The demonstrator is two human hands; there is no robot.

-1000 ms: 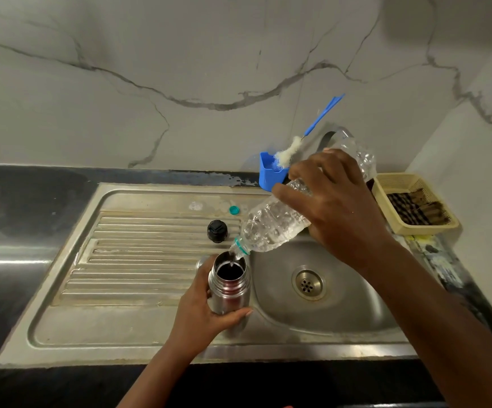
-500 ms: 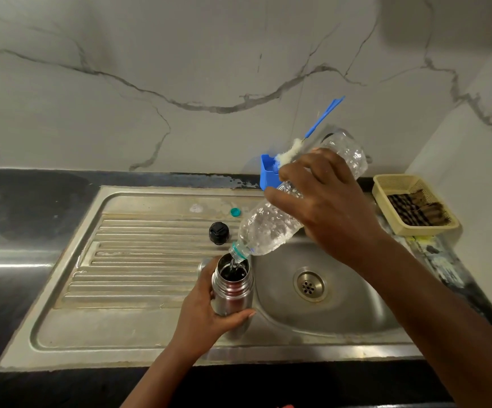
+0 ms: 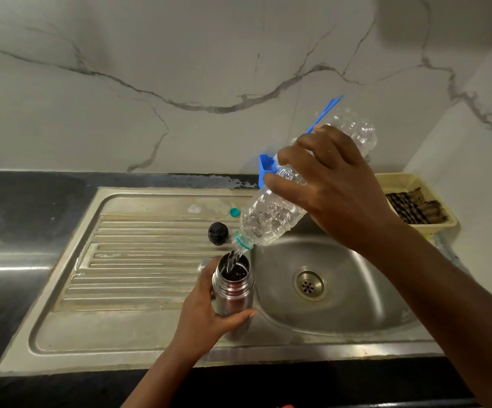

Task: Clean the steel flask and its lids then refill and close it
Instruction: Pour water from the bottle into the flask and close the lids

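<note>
The steel flask point(image 3: 233, 293) stands upright and uncapped on the sink's drainboard beside the basin. My left hand point(image 3: 206, 316) grips its body from the left. My right hand point(image 3: 327, 187) holds a clear plastic water bottle point(image 3: 271, 216) tilted steeply, neck down over the flask's mouth. Water streams from the bottle into the flask. A black flask lid point(image 3: 218, 233) lies on the drainboard behind the flask. A small steel part peeks out behind my left fingers; what it is I cannot tell.
A teal bottle cap point(image 3: 234, 212) lies on the drainboard. A blue holder point(image 3: 265, 169) with a blue-handled brush point(image 3: 327, 108) stands behind the steel basin point(image 3: 356, 290). A beige basket point(image 3: 397, 181) with a checked cloth sits at the right wall. Black counter point(image 3: 18, 216) surrounds the sink.
My right hand has tipped the bottle steeper, raising its base. A stronger stream now runs into the flask. The flask and my left hand stay where they were.
</note>
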